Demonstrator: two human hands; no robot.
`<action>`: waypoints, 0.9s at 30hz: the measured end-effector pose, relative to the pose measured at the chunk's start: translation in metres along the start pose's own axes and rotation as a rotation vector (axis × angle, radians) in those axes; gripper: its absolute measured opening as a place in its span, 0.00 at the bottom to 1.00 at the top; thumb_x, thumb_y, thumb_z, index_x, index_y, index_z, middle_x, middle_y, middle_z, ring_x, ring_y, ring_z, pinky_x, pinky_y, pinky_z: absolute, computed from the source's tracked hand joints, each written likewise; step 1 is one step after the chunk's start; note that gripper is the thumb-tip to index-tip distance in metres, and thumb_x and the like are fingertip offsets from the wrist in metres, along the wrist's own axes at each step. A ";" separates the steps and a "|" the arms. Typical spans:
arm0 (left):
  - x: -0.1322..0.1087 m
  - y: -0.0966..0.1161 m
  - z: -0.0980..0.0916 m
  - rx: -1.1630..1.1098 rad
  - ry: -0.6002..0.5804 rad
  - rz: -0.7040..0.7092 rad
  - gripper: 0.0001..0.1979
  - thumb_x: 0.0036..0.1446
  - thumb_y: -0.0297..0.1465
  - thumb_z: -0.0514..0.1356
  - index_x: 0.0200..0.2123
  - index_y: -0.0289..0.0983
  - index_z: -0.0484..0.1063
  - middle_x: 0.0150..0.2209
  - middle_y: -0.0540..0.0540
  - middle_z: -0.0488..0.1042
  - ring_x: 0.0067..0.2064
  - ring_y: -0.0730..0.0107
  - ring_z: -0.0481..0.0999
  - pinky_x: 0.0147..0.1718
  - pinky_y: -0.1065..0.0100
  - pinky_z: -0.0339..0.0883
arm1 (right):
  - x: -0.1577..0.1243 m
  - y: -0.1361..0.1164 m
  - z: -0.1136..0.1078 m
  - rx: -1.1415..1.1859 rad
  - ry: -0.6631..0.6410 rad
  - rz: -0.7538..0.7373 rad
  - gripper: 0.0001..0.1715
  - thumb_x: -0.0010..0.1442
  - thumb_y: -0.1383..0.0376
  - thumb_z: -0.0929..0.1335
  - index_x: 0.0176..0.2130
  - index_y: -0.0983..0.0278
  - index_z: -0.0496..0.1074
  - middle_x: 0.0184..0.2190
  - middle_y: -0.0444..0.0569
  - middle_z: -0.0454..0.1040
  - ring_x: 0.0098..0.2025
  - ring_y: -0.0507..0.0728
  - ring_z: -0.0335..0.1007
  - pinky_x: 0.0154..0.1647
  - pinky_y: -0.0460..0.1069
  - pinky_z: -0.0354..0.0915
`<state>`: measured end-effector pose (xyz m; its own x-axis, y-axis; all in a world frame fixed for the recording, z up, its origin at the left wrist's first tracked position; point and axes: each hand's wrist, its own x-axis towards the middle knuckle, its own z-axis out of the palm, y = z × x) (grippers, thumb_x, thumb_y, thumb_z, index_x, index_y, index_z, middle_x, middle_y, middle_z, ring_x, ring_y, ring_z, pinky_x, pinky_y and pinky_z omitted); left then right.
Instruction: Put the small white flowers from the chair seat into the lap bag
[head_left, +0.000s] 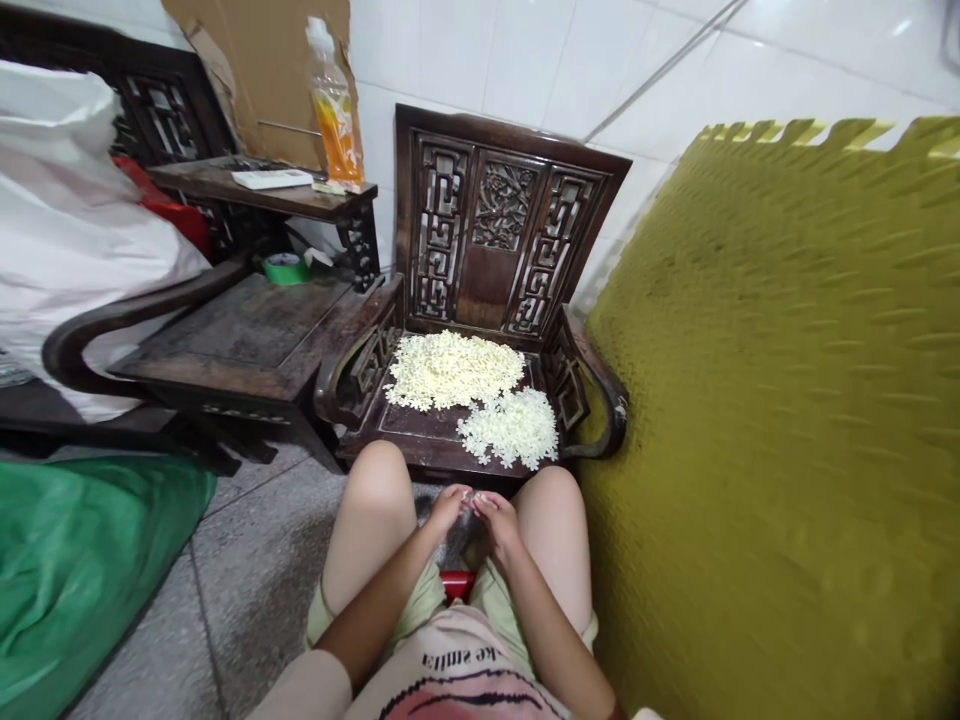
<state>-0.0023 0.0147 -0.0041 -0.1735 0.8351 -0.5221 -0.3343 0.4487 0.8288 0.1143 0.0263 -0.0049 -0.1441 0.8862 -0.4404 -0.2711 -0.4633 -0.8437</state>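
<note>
My left hand [448, 508] and my right hand [498, 520] meet between my knees, fingertips almost touching. Both are closed in a pinch around something small, pale and dark, that I cannot make out. Just beyond them stands a dark carved wooden chair [491, 295]. On its seat lies a wide heap of small cream flower-shaped pieces [450, 368]. A second, whiter heap of flower-shaped pieces [514, 428] spreads nearer to me, at the seat's front right. Neither hand touches the heaps.
A yellow-green foam mat [772, 420] stands along the right. To the left, a dark side table [225, 330] holds green tape [286, 268]; an orange drink bottle [335, 120] stands on the shelf above. A white sack [82, 230] and green sheet [90, 550] fill the far left.
</note>
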 end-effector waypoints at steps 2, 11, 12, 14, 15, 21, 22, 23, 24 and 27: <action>-0.002 0.001 0.000 0.005 -0.014 0.021 0.09 0.47 0.31 0.55 0.32 0.33 0.70 0.22 0.51 0.68 0.22 0.78 0.65 0.25 0.73 0.57 | -0.001 -0.002 0.001 -0.036 -0.013 0.004 0.19 0.35 0.56 0.75 0.25 0.67 0.72 0.22 0.47 0.73 0.23 0.50 0.65 0.28 0.47 0.59; -0.006 0.007 0.002 0.187 -0.092 0.286 0.15 0.44 0.43 0.59 0.23 0.35 0.71 0.25 0.46 0.72 0.30 0.70 0.69 0.31 0.70 0.61 | 0.001 -0.005 0.001 -0.068 0.058 -0.052 0.21 0.32 0.59 0.76 0.27 0.65 0.71 0.21 0.45 0.72 0.25 0.51 0.65 0.30 0.47 0.59; -0.005 0.007 0.002 0.194 -0.112 0.309 0.16 0.45 0.44 0.59 0.23 0.35 0.71 0.26 0.45 0.73 0.31 0.68 0.70 0.34 0.69 0.62 | 0.001 -0.005 0.001 -0.066 0.084 -0.055 0.21 0.31 0.59 0.76 0.26 0.65 0.70 0.20 0.45 0.72 0.25 0.52 0.65 0.31 0.48 0.60; -0.004 0.005 0.002 0.200 -0.142 0.329 0.17 0.44 0.44 0.60 0.25 0.34 0.73 0.29 0.43 0.75 0.35 0.66 0.72 0.39 0.67 0.62 | 0.001 -0.005 0.000 -0.063 0.153 -0.070 0.20 0.30 0.58 0.76 0.23 0.65 0.70 0.20 0.46 0.72 0.25 0.52 0.65 0.30 0.48 0.60; -0.003 0.004 0.001 0.207 -0.148 0.326 0.17 0.44 0.44 0.60 0.26 0.34 0.74 0.31 0.42 0.76 0.36 0.64 0.72 0.41 0.66 0.62 | 0.001 -0.005 -0.001 -0.058 0.185 -0.079 0.20 0.30 0.57 0.76 0.23 0.65 0.69 0.20 0.46 0.72 0.24 0.52 0.64 0.30 0.48 0.59; 0.000 -0.006 0.000 0.273 -0.109 0.299 0.17 0.40 0.42 0.64 0.29 0.33 0.75 0.33 0.41 0.76 0.37 0.62 0.73 0.42 0.65 0.62 | -0.003 -0.010 -0.001 -0.075 0.188 -0.077 0.18 0.35 0.54 0.74 0.22 0.65 0.72 0.20 0.44 0.70 0.23 0.50 0.61 0.27 0.46 0.56; 0.000 -0.007 0.000 0.278 -0.106 0.296 0.17 0.40 0.42 0.64 0.28 0.33 0.74 0.32 0.41 0.76 0.37 0.63 0.73 0.41 0.65 0.62 | -0.004 -0.011 -0.001 -0.098 0.186 -0.077 0.18 0.35 0.54 0.74 0.23 0.65 0.72 0.20 0.44 0.70 0.24 0.50 0.61 0.27 0.46 0.55; 0.000 -0.007 0.000 0.277 -0.111 0.292 0.18 0.40 0.42 0.63 0.27 0.33 0.74 0.31 0.42 0.76 0.36 0.63 0.72 0.40 0.65 0.62 | -0.005 -0.012 0.000 -0.120 0.181 -0.078 0.18 0.35 0.54 0.74 0.23 0.65 0.73 0.21 0.44 0.71 0.24 0.50 0.61 0.26 0.46 0.55; -0.001 -0.007 0.000 0.270 -0.123 0.286 0.18 0.40 0.43 0.63 0.27 0.33 0.74 0.31 0.43 0.76 0.35 0.64 0.72 0.40 0.66 0.61 | -0.005 -0.012 0.000 -0.133 0.170 -0.078 0.18 0.35 0.54 0.74 0.23 0.65 0.73 0.20 0.44 0.71 0.24 0.50 0.60 0.26 0.46 0.54; -0.002 -0.005 0.000 0.233 -0.170 0.265 0.19 0.40 0.44 0.62 0.26 0.33 0.74 0.28 0.44 0.75 0.33 0.66 0.71 0.37 0.67 0.61 | -0.006 -0.015 0.001 -0.121 0.103 -0.053 0.19 0.35 0.54 0.74 0.24 0.65 0.73 0.19 0.44 0.70 0.23 0.50 0.60 0.25 0.45 0.53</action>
<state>-0.0004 0.0112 -0.0068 -0.0629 0.9638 -0.2591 -0.0760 0.2542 0.9642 0.1179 0.0281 0.0106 -0.0325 0.9077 -0.4184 -0.1583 -0.4180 -0.8945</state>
